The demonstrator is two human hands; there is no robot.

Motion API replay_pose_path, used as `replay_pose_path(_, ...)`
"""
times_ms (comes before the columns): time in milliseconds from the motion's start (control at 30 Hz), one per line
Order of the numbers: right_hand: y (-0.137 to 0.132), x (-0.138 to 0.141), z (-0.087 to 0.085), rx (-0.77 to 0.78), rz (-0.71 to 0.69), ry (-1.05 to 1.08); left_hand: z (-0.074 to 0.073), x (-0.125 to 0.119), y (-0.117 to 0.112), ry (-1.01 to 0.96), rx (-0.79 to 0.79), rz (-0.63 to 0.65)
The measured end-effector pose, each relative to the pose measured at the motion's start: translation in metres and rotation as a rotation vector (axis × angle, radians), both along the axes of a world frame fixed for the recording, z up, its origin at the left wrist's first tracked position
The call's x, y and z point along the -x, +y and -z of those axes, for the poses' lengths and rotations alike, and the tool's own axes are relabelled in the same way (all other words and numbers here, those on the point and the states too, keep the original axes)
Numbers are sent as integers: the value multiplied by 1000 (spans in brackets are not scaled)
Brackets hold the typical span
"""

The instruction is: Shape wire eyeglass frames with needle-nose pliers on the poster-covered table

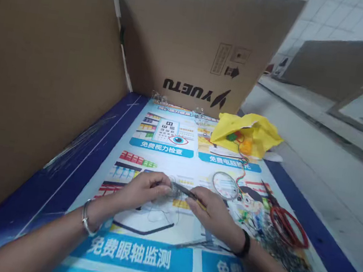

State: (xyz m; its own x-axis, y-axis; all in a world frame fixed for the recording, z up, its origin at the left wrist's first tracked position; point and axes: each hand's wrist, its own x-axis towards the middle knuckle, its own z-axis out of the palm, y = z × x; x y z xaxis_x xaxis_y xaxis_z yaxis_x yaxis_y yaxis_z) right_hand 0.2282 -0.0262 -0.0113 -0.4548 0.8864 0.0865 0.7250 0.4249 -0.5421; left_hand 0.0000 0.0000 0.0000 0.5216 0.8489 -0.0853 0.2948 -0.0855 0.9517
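Note:
My left hand (147,189), with a silver bracelet at its wrist, pinches a small tangle of thin wire (176,192). In my right hand (210,206) are pliers with dark jaws (183,190) and a yellow handle. Their tips reach the wire tangle beside my left fingertips. Exactly what the jaws grip is too small to make out. A loose wire end curls down below the tangle onto the printed sheet (189,226). Just in front of my right wrist lies a slim dark metal tool (192,244), perhaps tweezers, partly hidden by that hand.
Red-handled scissors (290,226) lie at the right by a pile of beads and wire bits (274,242). Behind are a wire ring (213,182) and a yellow bag (262,129) with coloured thread. Long wires (76,144) rest along the left cardboard wall (51,56); another cardboard panel (194,35) stands behind.

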Motion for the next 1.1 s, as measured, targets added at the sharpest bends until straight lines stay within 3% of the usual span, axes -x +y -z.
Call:
replay_pose_path(267, -3, 5, 8, -15, 15, 52, -4, -4, -5, -52, 256, -83)
replay_pose_path(500, -3, 5, 10, -36, 0, 54, -8, -1, -6, -57, 347, 3)
replay_pose_path(900, -4, 6, 5, -39, 1, -25, -2, 2, -4, -153, 332, -7)
replay_pose_path(1100, -5, 9, 2, 1, 23, -31, -2, -1, -4, -35, 245, -35)
